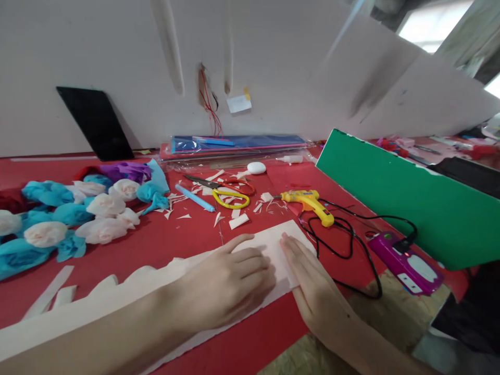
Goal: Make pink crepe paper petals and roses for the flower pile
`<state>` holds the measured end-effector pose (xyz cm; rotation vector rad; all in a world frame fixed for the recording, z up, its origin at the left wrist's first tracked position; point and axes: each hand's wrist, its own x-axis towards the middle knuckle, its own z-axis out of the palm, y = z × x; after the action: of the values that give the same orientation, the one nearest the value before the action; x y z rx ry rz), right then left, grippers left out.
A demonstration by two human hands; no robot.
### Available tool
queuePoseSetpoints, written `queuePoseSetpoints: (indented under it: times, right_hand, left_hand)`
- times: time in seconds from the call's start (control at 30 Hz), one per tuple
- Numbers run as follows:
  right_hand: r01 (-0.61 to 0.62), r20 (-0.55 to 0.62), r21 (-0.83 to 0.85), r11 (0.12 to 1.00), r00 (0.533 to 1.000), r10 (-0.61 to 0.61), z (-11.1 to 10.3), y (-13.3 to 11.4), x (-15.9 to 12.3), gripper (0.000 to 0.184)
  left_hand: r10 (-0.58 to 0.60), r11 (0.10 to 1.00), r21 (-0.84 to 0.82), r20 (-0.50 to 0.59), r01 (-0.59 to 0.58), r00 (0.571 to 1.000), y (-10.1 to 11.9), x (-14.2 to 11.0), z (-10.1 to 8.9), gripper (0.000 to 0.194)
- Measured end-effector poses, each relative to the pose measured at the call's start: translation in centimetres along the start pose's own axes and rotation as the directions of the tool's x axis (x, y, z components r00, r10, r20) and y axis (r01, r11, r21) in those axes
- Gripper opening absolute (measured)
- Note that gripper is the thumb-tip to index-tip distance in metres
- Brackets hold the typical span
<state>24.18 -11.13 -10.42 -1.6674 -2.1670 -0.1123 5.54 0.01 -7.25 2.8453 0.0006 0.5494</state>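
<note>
White paper (279, 251) | beneath left hand (224, 286), loosely spread | touching right hand (312, 284), pinch unclear

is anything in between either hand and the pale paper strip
Nothing visible: the left hand rests directly on the pale paper strip and the right hand touches it near one end. The scissors and yellow glue gun lie beyond it.

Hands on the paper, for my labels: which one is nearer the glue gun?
The right hand; the left hand lies farther left on the paper, away from the glue gun.
</note>
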Motion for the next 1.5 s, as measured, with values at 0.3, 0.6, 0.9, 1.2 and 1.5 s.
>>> queuePoseSetpoints:
  times: [0.3, 0.6, 0.9, 1.2, 1.5]
  right_hand:
    - [0.04, 0.157, 0.056, 0.998, 0.986, -0.049, -0.6, -0.7, 1.0, 0.057]
    - [0.071, 0.124, 0.135, 0.988, 0.988, -0.088, -1.5, -1.0, 1.3, 0.058]
    - [0.035, -0.057, 0.225, 0.974, 0.998, -0.023, -1.3, 0.6, 1.2, 0.04]
    - [0.071, -0.025, 0.23, 0.971, 0.997, -0.067, -1.4, 0.5, 1.4, 0.038]
    - [0.072, 0.013, 0.246, 0.967, 0.997, -0.077, -1.4, 0.4, 1.4, 0.04]
  left_hand:
    - [-0.038, 0.984, 0.177, 0.082, 0.023, 0.996, 0.0, -2.8, 0.3, 0.044]
    - [-0.034, 0.98, 0.198, 0.194, -0.005, 0.98, -0.2, -2.4, -0.1, 0.041]
    - [-0.088, 0.991, 0.101, -0.049, 0.093, 0.995, 0.1, -3.2, 0.9, 0.03]
    - [-0.128, 0.987, 0.085, -0.124, 0.139, 0.984, -0.1, -3.4, 1.3, 0.03]
    - [0.029, 0.99, 0.139, -0.044, -0.023, 0.999, 0.1, -2.9, 0.0, 0.023]
